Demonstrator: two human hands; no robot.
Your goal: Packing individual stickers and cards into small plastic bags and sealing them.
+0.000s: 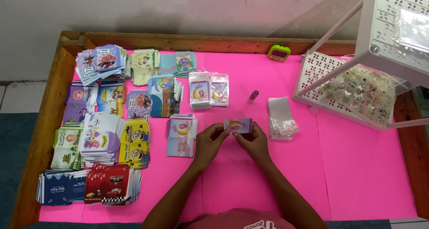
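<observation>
Both hands are up over the middle of the pink surface, pinching one small card between them. The left hand has its fingers clamped on the card's left end, and the right hand has its fingers closed on the right end, so the card sits flat-ish between the two sets of fingertips, picture side up, pink and purple with a little yellow shape on it. Just to the left of the left hand there's a stack of matching cards, close but not touching. To the right of the right hand lies a pile of clear plastic sleeves, and a small purple bottle lies a bit further up. Loads more card piles fill the left side, and a white perforated rack sits at the far right.
</observation>
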